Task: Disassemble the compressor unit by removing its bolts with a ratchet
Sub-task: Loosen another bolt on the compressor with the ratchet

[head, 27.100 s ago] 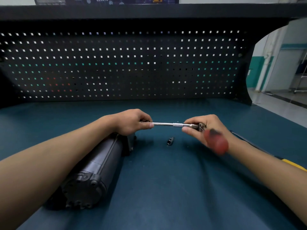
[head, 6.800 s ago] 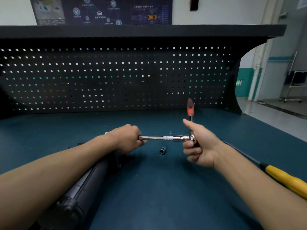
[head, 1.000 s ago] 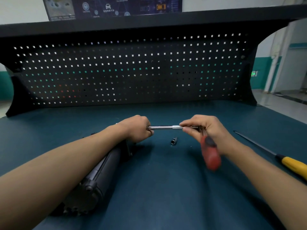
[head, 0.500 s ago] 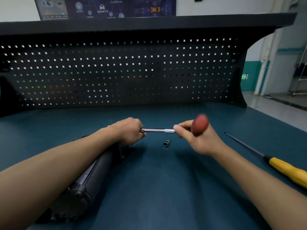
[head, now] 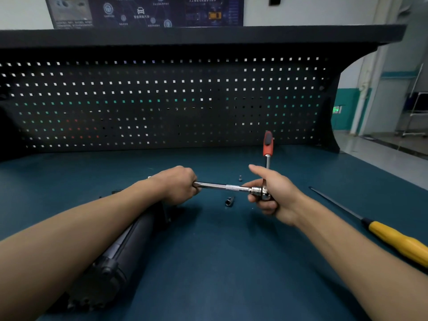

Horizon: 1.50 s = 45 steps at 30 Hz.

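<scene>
the compressor (head: 120,251) lies near left on the desk (head: 231,262). left hand (head: 178,184) curls round the extension (head: 227,187) at the compressor's far end; right hand (head: 271,193) grips the ratchet (head: 267,144) head, handle upright. best hold the extension square to the hidden bolt and swing short.

A workshop: black pegboard (head: 162,100) backs a blue workbench (head: 220,262).

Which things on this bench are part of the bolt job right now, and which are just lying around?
In use: compressor unit; ratchet, its head held by the right hand; extension bar, gripped at its compressor end by the left hand.
Lying about: yellow-handled screwdriver; loose socket; a small dark piece beyond the bar, too small to identify.
</scene>
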Motion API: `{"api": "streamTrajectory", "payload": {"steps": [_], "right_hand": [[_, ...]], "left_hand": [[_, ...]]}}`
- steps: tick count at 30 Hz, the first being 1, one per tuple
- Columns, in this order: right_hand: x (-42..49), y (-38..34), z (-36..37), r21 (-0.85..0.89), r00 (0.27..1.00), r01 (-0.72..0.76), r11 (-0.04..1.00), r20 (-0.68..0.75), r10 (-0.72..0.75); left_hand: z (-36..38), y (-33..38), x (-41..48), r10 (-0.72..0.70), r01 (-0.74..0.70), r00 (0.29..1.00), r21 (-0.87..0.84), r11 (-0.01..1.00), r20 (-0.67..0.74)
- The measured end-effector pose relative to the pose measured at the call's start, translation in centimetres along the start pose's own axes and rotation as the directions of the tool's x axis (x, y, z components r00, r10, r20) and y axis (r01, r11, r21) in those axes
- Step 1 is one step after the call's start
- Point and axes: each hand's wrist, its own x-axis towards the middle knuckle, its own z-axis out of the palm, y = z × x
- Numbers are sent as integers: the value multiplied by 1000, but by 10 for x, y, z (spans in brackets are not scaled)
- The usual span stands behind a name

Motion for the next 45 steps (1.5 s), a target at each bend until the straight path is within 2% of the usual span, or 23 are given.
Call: {"api": "streamTrajectory", "payload": {"steps": [7, 15, 20, 23, 29, 34, 37, 40, 45], "right_hand": [[-3, -3, -2, 50, 988, -112, 992, 114, 106], [-5, -3, -4, 262, 960, -231, 937, 218, 175], [-6, -4, -3, 400, 933, -308, 863, 304, 192], [-6, -3, -2, 399, 932, -315, 861, 303, 200], [-7, -7, -3, 173, 972, -183, 968, 179, 152], [-7, -3, -4, -94, 997, 29, 995, 78, -22], [-6, -1, -5, -257, 974, 227, 939, 41, -224], [-2, 3, -5, -361, 911, 402, 842, 62, -408], [6, 12, -5, -504, 798, 543, 672, 61, -600]], "left_hand": [[1, -1, 0, 7, -7, 1000, 3, 1000, -1], [1, -2, 1, 8, -8, 1000, -28, 1000, -3], [1, -2, 1, 11, -11, 1000, -44, 999, -7], [2, -2, 1, 11, -11, 1000, -51, 999, -10], [4, -6, 3, 16, -16, 1000, -41, 999, -21], [5, -7, 5, 4, -4, 1000, -26, 1000, -10], [5, -6, 5, 1, -1, 1000, 8, 1000, -9], [5, -6, 5, 4, -4, 1000, 29, 1000, -8], [6, -8, 5, 6, -6, 1000, 3, 1000, 0]]}}
